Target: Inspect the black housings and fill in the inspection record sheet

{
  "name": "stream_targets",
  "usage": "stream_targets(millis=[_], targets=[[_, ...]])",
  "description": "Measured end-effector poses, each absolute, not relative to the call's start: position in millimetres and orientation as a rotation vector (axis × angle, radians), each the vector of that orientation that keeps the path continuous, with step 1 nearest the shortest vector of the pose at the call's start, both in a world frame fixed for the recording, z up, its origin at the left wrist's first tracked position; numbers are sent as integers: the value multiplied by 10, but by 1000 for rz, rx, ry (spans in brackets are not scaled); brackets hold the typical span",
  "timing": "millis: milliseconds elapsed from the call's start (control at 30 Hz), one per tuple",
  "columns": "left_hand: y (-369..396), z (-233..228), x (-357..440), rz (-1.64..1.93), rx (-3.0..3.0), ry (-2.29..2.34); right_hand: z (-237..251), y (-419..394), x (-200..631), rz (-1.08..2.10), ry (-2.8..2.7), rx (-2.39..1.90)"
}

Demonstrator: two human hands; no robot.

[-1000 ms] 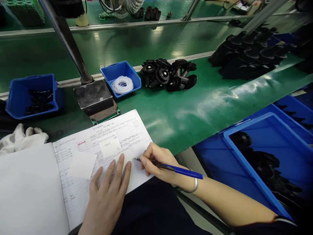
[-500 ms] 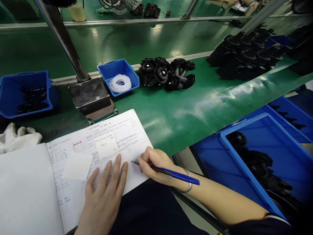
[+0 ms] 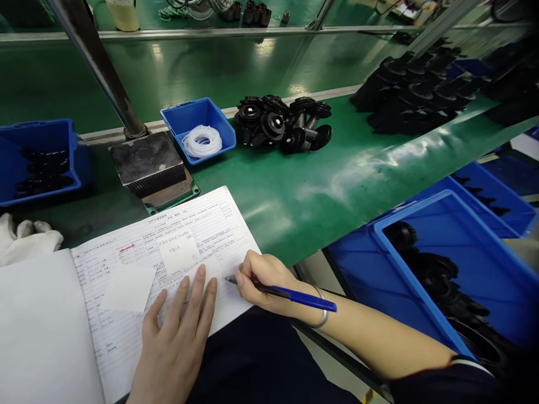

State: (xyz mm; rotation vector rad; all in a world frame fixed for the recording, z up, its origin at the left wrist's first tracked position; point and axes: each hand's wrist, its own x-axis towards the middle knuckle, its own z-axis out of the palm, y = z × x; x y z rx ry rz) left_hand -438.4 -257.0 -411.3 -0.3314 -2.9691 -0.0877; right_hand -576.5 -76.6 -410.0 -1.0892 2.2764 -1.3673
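An open notebook (image 3: pixel 122 336) with printed, ruled pages lies at the near edge of the green bench. My left hand (image 3: pixel 177 331) rests flat on its right page, fingers spread. Just above those fingertips is a small white slip (image 3: pixel 179 252) with handwriting. A second, blank slip (image 3: pixel 128 287) lies to the left of it. My right hand (image 3: pixel 265 283) grips a blue-capped pen (image 3: pixel 301 297), whose tip points left at the page's right part. Whether the tip touches the paper I cannot tell.
A blue bin (image 3: pixel 197 106) holds coiled white tubing (image 3: pixel 202 141). Black round-headed parts (image 3: pixel 282 123) are heaped beside it. A metal block (image 3: pixel 147 160) stands behind the notebook. White gloves (image 3: pixel 29 238) lie at left. Blue crates (image 3: pixel 381 224) with black parts stand at lower right.
The whole view has shifted slightly, so everything sits a little further left. The pen stays in my right hand with its tip near the same spot; my left hand remains flat.
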Motion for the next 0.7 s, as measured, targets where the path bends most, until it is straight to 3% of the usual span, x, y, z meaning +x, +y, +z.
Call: stream_targets(millis=[700], targets=[[-2569, -4086, -4392, -58, -355, -2983, -4163, -764, -5784, -1366, 2213, -1147]])
